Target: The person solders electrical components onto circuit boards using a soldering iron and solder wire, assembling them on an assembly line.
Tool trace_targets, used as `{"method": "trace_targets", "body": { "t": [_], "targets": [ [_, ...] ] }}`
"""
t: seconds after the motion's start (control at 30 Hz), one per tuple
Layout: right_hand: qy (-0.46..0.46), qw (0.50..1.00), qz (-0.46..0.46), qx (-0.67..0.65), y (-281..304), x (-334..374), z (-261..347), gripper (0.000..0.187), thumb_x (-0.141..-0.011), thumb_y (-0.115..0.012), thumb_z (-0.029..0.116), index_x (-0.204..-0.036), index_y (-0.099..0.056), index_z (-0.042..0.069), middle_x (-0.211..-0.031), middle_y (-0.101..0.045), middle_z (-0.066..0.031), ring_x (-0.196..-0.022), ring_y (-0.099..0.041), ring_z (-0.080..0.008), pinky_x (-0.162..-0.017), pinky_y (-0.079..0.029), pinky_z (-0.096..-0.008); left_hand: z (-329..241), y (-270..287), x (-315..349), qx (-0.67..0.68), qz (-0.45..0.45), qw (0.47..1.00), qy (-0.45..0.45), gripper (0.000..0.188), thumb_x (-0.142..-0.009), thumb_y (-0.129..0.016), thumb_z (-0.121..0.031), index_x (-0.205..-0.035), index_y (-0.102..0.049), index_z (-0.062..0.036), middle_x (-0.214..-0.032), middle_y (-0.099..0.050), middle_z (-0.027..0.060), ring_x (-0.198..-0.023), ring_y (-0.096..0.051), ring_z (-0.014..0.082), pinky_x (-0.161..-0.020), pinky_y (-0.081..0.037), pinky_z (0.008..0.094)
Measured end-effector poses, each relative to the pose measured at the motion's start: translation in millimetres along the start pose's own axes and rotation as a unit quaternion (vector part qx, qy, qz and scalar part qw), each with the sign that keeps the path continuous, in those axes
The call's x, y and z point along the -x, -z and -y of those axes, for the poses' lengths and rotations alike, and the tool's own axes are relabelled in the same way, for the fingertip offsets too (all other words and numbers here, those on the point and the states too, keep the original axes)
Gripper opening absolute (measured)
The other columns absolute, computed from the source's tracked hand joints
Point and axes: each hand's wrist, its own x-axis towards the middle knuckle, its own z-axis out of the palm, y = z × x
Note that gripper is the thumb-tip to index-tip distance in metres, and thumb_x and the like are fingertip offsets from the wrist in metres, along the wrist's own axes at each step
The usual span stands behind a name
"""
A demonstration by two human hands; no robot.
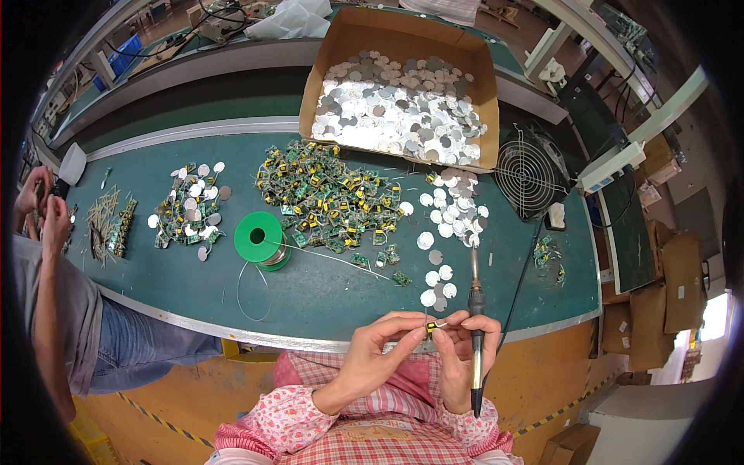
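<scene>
Close to the table's front edge, my left hand [370,353] pinches a small circuit board with a yellow part [432,328]. Fingertips of my right hand [456,356] meet at the same board, at what looks like its short leads. A soldering iron [477,301] also rests in my right hand, its tip pointing away from me toward loose round metal discs [435,257]. Behind my hands lies a big heap of similar circuit boards [329,194]. Left of it stands a green spool of solder wire [259,239], its loose end stretched across the table.
A cardboard box [487,159] full of discs stands at the back. To its right is a black fan [531,170]. Boards with discs attached [190,205] lie on the left. A co-worker's hands [50,205] work at the far left. The iron's cable [521,291] crosses the right side.
</scene>
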Motion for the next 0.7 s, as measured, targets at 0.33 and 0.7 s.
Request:
{"method": "trace_targets", "body": {
  "t": [0.33,0.7],
  "targets": [
    [0.077,0.976,0.06,0.197,-0.3,1.7,-8.7,0.028,-0.082,-0.064,-0.003,-0.103,-0.047,0.003,-0.107,-0.065,-0.0172,-0.089,-0.062,-0.0184,-0.078,-0.049,-0.0304,5.7,-5.0,-1.6,-0.026,-0.082,0.996,-0.014,0.012,-0.085,-0.064,0.004,-0.097,-0.063,0.0031,-0.104,-0.062,0.0102,-0.097,-0.06,0.0139,-0.087,-0.05,0.027],
    [0.029,0.983,0.031,0.179,-0.7,-6.2,-1.9,0.035,-0.079,-0.066,-0.008,-0.107,-0.046,0.0,-0.112,-0.061,-0.0215,-0.093,-0.066,-0.0216,-0.078,-0.055,-0.0285,-1.4,2.8,-11.3,-0.038,-0.062,0.997,0.021,0.012,-0.086,-0.064,0.0,-0.098,-0.062,0.0031,-0.104,-0.063,0.01,-0.092,-0.063,0.0132,-0.082,-0.052,0.0251]
  ]
}}
